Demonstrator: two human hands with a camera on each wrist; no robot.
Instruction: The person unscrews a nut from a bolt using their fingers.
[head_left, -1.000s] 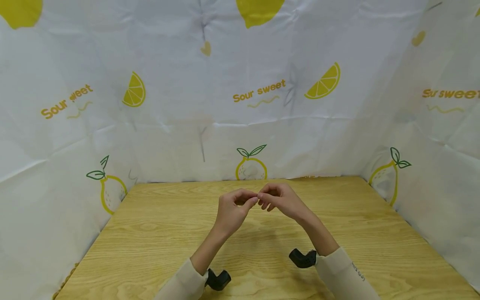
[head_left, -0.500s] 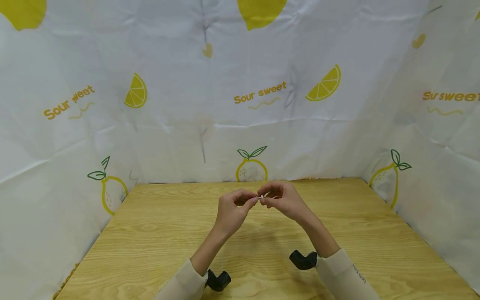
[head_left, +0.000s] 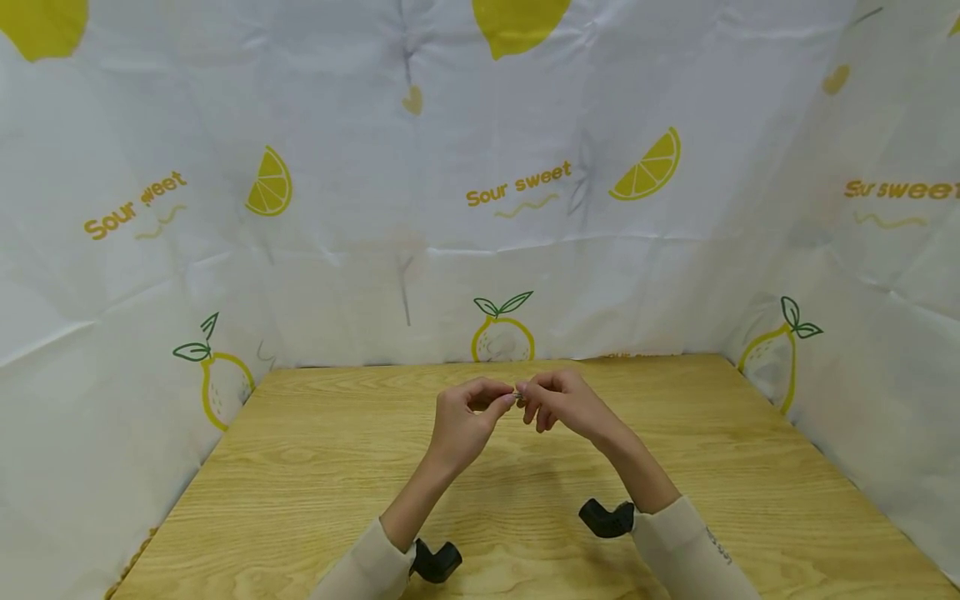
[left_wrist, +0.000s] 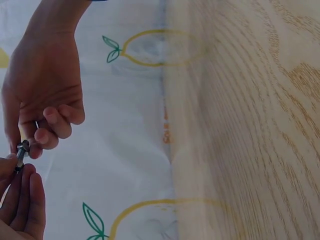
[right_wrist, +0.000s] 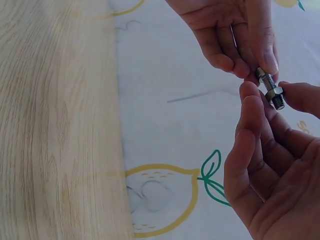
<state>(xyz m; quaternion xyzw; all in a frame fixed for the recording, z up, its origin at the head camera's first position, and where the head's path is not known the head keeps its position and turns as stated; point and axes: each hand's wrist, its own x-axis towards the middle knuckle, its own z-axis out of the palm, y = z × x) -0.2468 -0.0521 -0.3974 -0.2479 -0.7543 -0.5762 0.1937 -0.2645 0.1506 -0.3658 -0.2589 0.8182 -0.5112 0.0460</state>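
A small silver threaded bolt (right_wrist: 268,81) with a hex nut (right_wrist: 274,93) on it is held between the two hands, above the wooden table. My left hand (head_left: 459,425) pinches one end of the bolt between thumb and fingers. From the other side, my right hand (head_left: 573,408) has its thumb and index finger at the nut, near the bolt's free threaded end. In the left wrist view the bolt (left_wrist: 21,155) shows as a short metal piece between both sets of fingertips. The right hand's other fingers are loosely curled.
Beneath the hands lies a wood-grain table (head_left: 300,483). A white lemon-print cloth (head_left: 352,208) hangs behind it and along both sides. Black wrist mounts (head_left: 437,561) stick out from the light sleeves (head_left: 367,567).
My right fingers opened around the nut half a second ago, showing the bolt, and have since closed in on it again with fingers shifted. My left hand keeps its place.
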